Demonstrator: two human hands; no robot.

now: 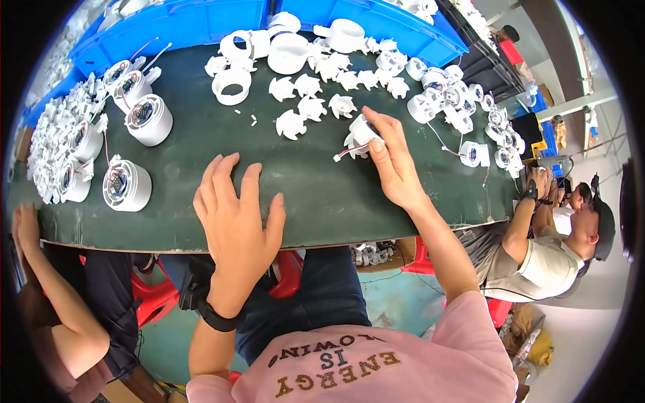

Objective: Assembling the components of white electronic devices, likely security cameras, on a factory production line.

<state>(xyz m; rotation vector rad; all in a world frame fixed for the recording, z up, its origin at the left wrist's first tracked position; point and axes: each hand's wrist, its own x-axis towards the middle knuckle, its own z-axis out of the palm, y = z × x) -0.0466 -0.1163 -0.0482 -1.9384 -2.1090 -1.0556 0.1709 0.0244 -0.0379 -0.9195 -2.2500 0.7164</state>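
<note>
My right hand (398, 164) is closed around a small white round motor piece (366, 127), thumb on one side and fingers on the other. A short red-and-white cable with a white plug (338, 158) trails from it onto the green table. White fins show at its lower edge; whether they belong to the piece is hard to tell. Over the table's front edge, my left hand (238, 218) has its fingers spread and holds nothing. Several white fan wheels (291, 125) lie beyond my hands, with open white ring housings (231, 87) behind them.
Blue bins (168, 33) line the back edge. Round white assemblies (127, 185) and a heap of small white parts (57, 144) sit at left. More wired motors (470, 154) cluster at right. Co-workers sit on both sides; one wears a dark cap (605, 225).
</note>
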